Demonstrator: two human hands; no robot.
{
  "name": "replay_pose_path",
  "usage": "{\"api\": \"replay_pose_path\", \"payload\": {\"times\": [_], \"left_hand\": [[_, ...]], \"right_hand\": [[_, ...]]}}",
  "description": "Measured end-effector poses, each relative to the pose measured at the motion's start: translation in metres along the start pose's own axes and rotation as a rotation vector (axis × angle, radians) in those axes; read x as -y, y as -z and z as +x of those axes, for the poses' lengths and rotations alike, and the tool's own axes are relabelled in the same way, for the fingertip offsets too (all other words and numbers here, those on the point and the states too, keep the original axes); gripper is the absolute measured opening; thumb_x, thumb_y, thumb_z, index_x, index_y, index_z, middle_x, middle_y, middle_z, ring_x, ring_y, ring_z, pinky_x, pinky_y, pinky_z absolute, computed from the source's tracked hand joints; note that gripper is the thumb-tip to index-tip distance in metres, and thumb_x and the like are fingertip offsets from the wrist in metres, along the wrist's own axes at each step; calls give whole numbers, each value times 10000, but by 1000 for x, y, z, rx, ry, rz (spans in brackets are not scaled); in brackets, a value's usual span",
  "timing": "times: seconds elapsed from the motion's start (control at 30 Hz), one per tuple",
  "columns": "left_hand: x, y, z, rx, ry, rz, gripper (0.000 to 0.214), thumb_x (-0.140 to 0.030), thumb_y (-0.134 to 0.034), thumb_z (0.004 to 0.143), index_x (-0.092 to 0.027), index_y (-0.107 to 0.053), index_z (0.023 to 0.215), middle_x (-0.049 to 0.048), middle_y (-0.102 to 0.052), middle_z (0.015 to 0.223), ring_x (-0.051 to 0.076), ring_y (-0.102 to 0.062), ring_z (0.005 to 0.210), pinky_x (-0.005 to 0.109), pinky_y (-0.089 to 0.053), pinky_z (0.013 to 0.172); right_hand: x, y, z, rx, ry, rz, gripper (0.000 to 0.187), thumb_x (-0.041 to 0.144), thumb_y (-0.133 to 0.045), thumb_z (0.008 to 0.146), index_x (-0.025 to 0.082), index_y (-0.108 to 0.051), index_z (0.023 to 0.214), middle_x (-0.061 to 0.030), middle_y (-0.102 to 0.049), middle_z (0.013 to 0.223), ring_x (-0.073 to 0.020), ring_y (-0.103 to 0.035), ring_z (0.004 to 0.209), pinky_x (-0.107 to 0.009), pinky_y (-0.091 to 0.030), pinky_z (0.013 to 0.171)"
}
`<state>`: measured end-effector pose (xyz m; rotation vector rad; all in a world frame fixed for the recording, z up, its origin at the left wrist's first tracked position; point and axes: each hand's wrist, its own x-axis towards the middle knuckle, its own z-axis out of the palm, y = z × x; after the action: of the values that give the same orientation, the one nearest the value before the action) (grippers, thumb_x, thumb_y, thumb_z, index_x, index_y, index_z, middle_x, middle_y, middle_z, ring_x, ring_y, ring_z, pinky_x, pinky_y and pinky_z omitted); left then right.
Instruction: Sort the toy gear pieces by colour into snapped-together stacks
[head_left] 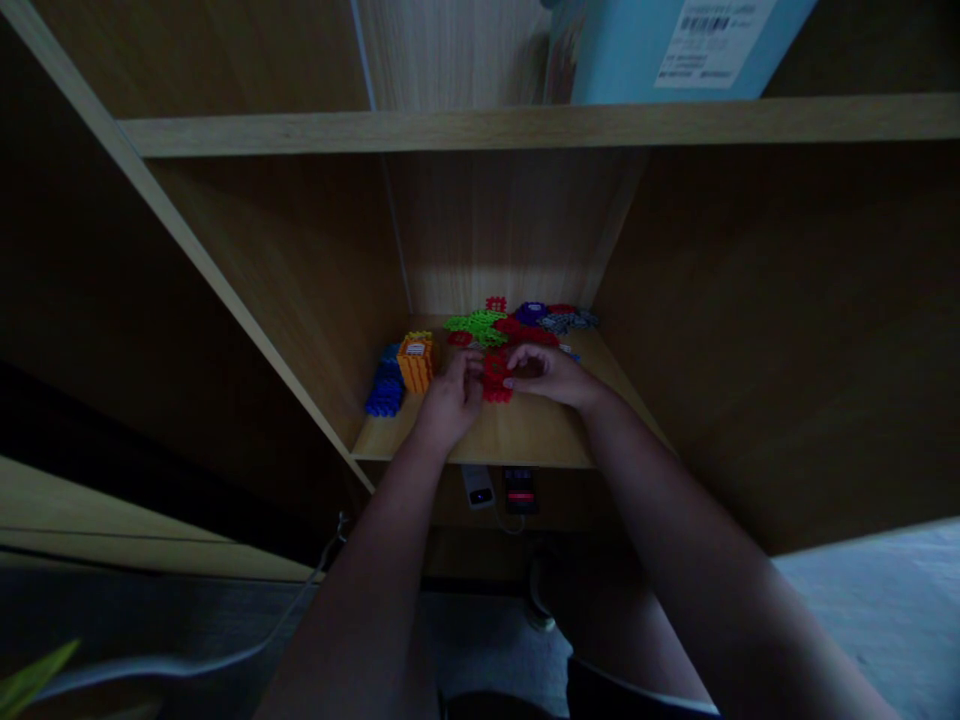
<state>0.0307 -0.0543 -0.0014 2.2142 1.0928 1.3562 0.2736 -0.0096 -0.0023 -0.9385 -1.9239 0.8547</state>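
A small stack of red notched plastic building squares (496,378) stands on the shelf board between my two hands. My left hand (453,392) is curled against the stack's left side, its fingertips partly hidden. From the right, my right hand (553,376) grips the stack's edge with thumb and fingers bent. Just left of my left hand stands an orange stack of similar pieces (417,362), with a blue row (385,388) beside it. Behind the hands lie loose green pieces (480,326), red pieces (529,332), dark blue pieces (532,313) and grey pieces (568,321).
Wooden side walls and an upper shelf edge (480,128) frame the compartment. A light blue box (622,60) with a label sits above. Below the board are a white device (478,487) and a phone (519,490). A pale cable (225,658) runs at lower left.
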Motion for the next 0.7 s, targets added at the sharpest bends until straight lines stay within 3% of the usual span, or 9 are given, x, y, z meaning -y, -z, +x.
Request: {"api": "replay_pose_path", "payload": {"times": [0.23, 0.7], "left_hand": [[6, -3, 3, 6, 86, 121, 297, -33, -527, 936, -186, -623, 1173, 112, -755, 1156, 263, -746, 1091, 441, -609, 1035], [13, -8, 3, 29, 113, 131, 261, -51, -572, 952, -178, -634, 1172, 98, -758, 1084, 258, -745, 1017, 415, -614, 973]], "right_hand": [[1, 4, -3, 31, 38, -146, 321, 516, -852, 834, 262, -722, 980, -25, -726, 992, -228, -640, 937, -380, -494, 882], [3, 3, -2, 109, 45, -144, 290, 507, -858, 815, 262, -731, 906, -26, -755, 972, -234, -685, 926, -377, -521, 861]]}}
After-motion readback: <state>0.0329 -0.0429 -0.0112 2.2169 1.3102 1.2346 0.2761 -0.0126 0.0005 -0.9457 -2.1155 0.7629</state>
